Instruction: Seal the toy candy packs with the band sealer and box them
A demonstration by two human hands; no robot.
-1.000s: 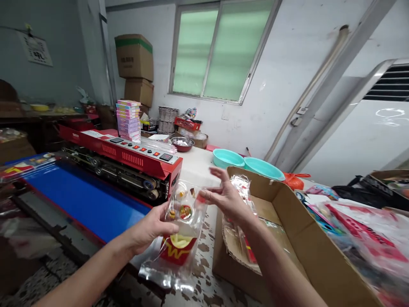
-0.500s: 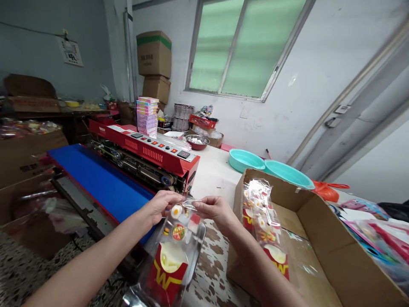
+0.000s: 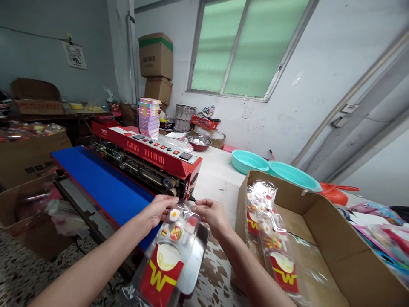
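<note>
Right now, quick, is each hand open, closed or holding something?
Left hand: closed, holding the clear bag by its top end.
Right hand: curled by the bag's top right corner; grip cannot be told.

White tabletop (image 3: 220, 164), blotched with brown (mostly at the near end), carrying an open cardboard box (image 3: 341, 238) at right, two turquoise basins (image 3: 248, 164) just behind the box and, farther back to the left, a shallow, dark red bowl (image 3: 200, 148)

Turquoise basins (image 3: 249, 161) stand below a green-paned window (image 3: 249, 49).
</note>
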